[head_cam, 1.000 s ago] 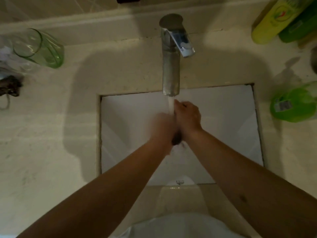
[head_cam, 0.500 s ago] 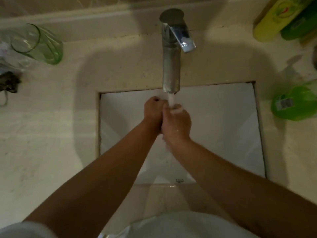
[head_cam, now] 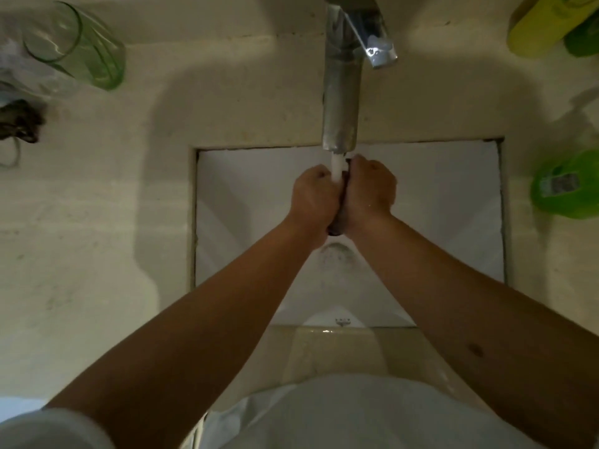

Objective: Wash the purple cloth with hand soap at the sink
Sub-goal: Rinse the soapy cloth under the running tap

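1. A white shirt [head_cam: 340,416] fills the bottom edge, cut off by the frame.
2. At centre, the left hand [head_cam: 312,197] and right hand [head_cam: 369,189] are fisted together, clamped on the purple cloth [head_cam: 337,223]; only a dark sliver shows between them, colour hard to make out.
3. Water falls from the faucet [head_cam: 342,92] onto the fists, over the white sink [head_cam: 437,205].
4. A green bottle [head_cam: 565,186] is cut off at right; a green glass [head_cam: 74,50] sits upper left.

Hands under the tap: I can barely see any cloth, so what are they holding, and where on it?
Both the left hand and right hand are clenched on the dark cloth; only its lower end shows between them.
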